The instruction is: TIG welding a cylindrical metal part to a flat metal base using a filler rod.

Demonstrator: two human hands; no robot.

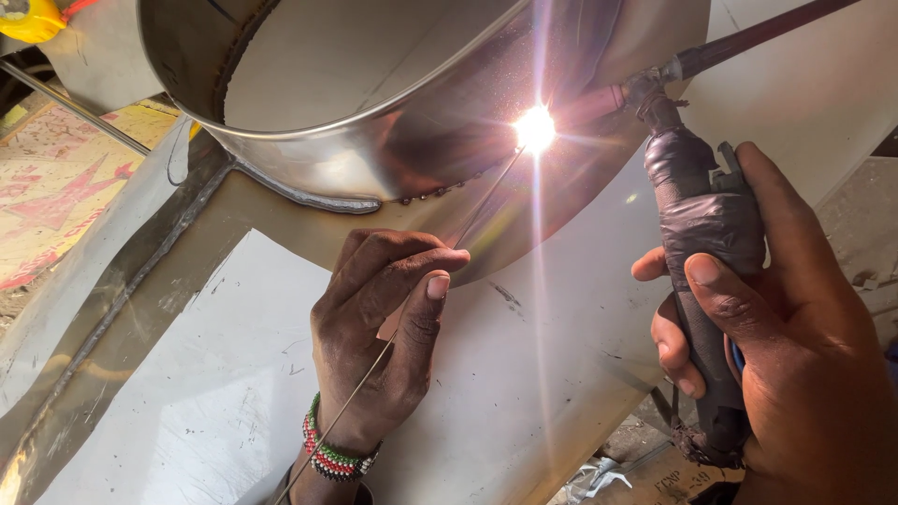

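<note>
Leaning over a broad flat steel sheet [234,402], we are working where a large shiny steel cylinder [393,140] is standing on it, its lower rim meeting the sheet along a curved seam [309,196]. Part of that seam is already carrying a rough bead, then a row of small tacks running toward a bright arc [535,128]. Sheet and cylinder are looking thin, stiff and sharp-edged, and likely hot near the glare, so we are keeping our grip well away from the joint.

Our right hand [786,318] is wrapping around the taped handle of the welding torch [702,234], fingers curled tight and thumb lying along its front, the nozzle pointing up-left into the arc. The torch is seeming fairly heavy and rigid, best held on the wrapped grip as it is.

Our left hand [379,327] is resting on the sheet, thumb and forefinger pinching a thin filler rod [468,220] partway along, the other fingers folded close. The rod is light, springy and slippery; its tip is sitting in the arc, its tail passing the beaded bracelet [332,458].
</note>
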